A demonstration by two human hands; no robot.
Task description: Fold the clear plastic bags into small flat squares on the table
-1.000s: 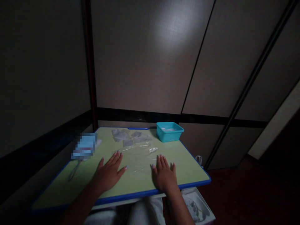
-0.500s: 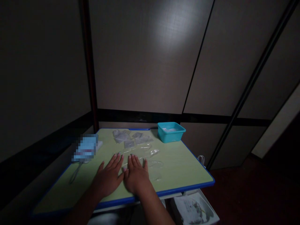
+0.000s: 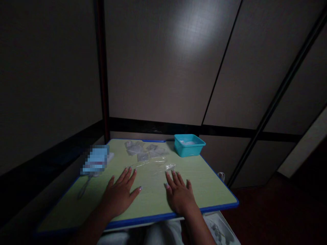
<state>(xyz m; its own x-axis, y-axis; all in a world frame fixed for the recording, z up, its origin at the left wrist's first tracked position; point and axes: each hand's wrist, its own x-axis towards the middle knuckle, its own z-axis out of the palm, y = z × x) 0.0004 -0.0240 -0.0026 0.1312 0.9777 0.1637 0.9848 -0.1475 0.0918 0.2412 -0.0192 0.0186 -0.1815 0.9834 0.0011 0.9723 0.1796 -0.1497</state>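
Note:
A thin, clear plastic sheet or bag (image 3: 153, 170) lies on the pale green tabletop; its exact outline is hard to make out. My left hand (image 3: 120, 194) rests flat on its left side, fingers stretched out and thumb apart. Flat on the right part of the plastic lies my right hand (image 3: 180, 192), its fingers spread. Neither hand grips anything. Just beyond the fingertips, several small greyish packets in clear wrap (image 3: 143, 156) lie in a loose group.
A turquoise plastic basket (image 3: 189, 149) with whitish contents stands at the back right. On the left edge is a blurred-out blue device (image 3: 95, 160) with a cord loop (image 3: 84, 187). The table (image 3: 214, 190) has a blue rim. Below it, an open white drawer or box (image 3: 222, 228) shows.
My right hand has slid to the right across the plastic, away from my left hand, which has stayed put. The plastic between them now looks flatter. The view has shifted slightly.

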